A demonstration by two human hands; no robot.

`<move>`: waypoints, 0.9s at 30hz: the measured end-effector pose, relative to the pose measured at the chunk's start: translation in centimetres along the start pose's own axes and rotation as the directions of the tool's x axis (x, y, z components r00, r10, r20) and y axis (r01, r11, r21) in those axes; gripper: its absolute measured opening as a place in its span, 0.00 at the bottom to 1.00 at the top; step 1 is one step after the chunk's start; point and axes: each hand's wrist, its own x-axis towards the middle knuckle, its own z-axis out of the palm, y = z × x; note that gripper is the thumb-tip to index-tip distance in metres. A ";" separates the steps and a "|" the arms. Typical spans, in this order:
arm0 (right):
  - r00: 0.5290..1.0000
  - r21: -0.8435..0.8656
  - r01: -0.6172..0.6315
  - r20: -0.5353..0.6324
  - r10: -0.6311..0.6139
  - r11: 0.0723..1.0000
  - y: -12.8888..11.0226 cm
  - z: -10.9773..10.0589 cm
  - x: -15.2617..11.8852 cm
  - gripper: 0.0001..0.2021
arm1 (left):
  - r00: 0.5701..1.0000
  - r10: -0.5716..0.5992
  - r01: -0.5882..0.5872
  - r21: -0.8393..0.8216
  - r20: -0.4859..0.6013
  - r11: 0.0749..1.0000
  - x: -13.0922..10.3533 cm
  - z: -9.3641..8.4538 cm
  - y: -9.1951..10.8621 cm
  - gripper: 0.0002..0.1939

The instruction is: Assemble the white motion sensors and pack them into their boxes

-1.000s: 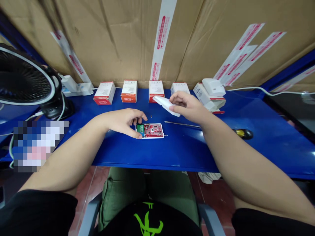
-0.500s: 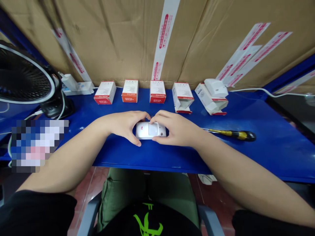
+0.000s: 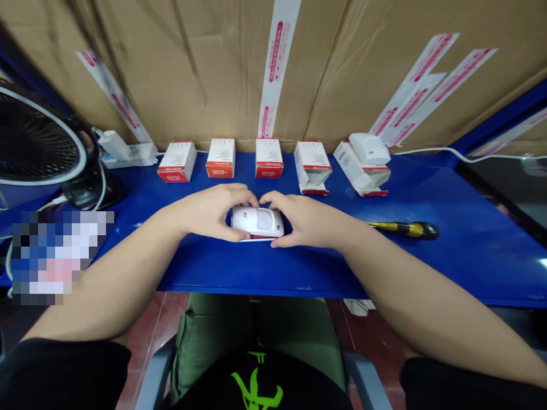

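Observation:
A white motion detector [image 3: 258,220] with a clear lens window and a small red mark lies lengthwise just above the blue table top. My left hand [image 3: 217,213] grips its left end, thumb on the near side and fingers on the far side. Around the right end curves my right hand [image 3: 303,219], its thumb at the near right corner and its fingertips at the far edge. Along the near side, the domed cover stands slightly apart from the flat base, with a dark red strip showing between them. Fingers partly hide the far side.
Several red-and-white boxes line the cardboard wall; the fourth box [image 3: 314,165] has its front flap open. Another white detector [image 3: 370,149] rests on the rightmost box [image 3: 361,171]. A yellow-and-black screwdriver [image 3: 405,229] lies right. A fan [image 3: 38,136] and power strip [image 3: 132,156] stand left.
The detector's cover has tilted up at the near side, and a gap with a red strip now shows over the base. My right thumb has shifted slightly right. The view has moved a little.

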 end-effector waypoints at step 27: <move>0.966 -0.077 0.234 -0.099 -0.241 0.969 0.4 1.0 0.3 0.17 | 0.991 -0.126 0.118 0.166 0.039 0.979 0.9 2.1 0.5 0.23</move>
